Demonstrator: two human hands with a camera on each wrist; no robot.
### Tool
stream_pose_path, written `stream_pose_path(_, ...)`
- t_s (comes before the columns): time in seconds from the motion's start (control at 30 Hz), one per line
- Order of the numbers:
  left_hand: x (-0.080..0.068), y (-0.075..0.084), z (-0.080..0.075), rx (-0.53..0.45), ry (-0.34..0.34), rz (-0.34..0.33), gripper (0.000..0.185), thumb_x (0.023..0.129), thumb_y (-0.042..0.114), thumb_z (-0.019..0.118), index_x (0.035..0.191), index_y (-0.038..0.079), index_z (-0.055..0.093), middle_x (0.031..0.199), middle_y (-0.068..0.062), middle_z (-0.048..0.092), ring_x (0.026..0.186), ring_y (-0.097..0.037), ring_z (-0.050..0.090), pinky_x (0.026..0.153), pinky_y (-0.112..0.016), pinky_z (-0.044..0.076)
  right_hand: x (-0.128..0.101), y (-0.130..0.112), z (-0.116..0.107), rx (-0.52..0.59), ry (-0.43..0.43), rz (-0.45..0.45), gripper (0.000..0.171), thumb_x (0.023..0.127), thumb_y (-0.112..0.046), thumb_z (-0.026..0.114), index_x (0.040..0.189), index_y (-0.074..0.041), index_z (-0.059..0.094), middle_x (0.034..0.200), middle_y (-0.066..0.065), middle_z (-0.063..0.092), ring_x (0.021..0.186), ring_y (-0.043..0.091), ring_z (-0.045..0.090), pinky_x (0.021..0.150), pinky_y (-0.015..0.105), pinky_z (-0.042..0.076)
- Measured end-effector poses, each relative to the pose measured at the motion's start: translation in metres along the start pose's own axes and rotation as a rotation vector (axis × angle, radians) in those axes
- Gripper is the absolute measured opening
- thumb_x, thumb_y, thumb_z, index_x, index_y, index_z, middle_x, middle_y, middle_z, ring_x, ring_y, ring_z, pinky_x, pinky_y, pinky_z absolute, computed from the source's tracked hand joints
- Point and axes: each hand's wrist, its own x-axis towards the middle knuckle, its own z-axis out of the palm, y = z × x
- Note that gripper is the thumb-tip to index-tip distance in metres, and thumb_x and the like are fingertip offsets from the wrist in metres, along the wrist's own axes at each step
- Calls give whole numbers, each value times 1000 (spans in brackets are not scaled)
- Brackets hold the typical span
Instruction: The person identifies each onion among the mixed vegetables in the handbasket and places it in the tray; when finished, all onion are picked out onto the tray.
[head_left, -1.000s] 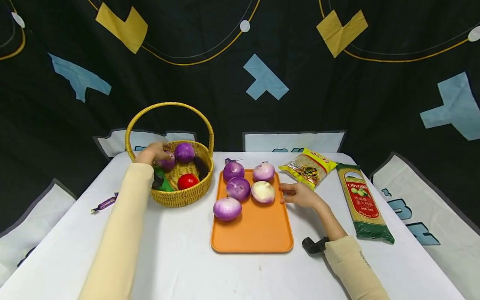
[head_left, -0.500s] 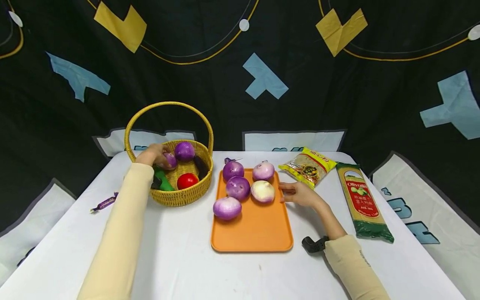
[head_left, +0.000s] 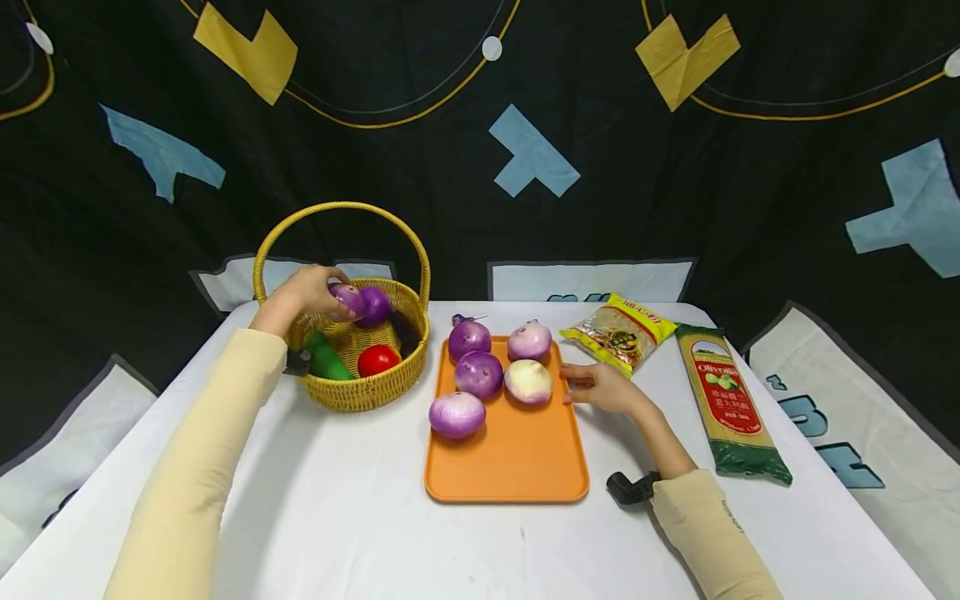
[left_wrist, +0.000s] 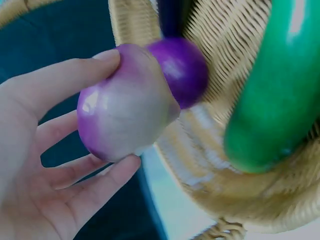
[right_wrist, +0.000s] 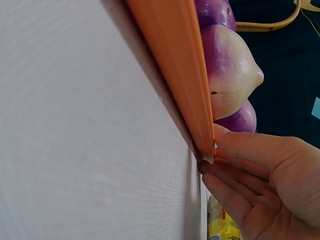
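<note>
1. The left hand holds a purple onion over the left rim of the basket; in the left wrist view the thumb and fingers curl round the onion.
2. That onion sits just beside a darker purple one inside the basket, along with a green cucumber and a tomato.
3. The right hand rests on the table with its fingers straight, their tips against the right edge of the orange tray; it grips nothing.
4. Five onions lie on the far half of the tray.
5. Right of the tray lie a yellow packet and a long pasta bag.
</note>
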Motion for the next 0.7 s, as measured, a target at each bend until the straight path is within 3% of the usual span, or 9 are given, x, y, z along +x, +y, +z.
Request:
stream_pose_path(0.17,-21,25,0,-9,90,121,62,79,27,79,132,7,53,123,-27,47,111,-47,49,91,-59,46,0,1,0,13,3,-1,53,87,-15,73,131,7,54,131,20,56,118,34,56,100,47,43)
stream_pose_path(0.33,-42,56,10,-30,182,221,61,79,27,80,132,10,55,126,-25,47,113,-46,51,89,-60,47,0,1,-1,14,-2,-8,54,87,-15,72,131,8,53,132,21,55,119,35,55,100,48,43)
stream_pose_path(0.57,-68,98,42,-82,251,431,62,75,23,84,130,15,58,125,-19,51,112,-37,53,86,-53,52,1,0,-1,20,2,22,53,86,-14,74,131,5,55,132,18,55,118,32,56,100,45,43)
stream_pose_path(0.7,-78,117,64,-68,240,542,62,73,23,85,129,16,60,123,-14,53,107,-30,55,87,-46,52,0,-1,-1,22,-1,18,53,86,-14,73,131,6,55,133,19,55,118,33,56,100,45,43)
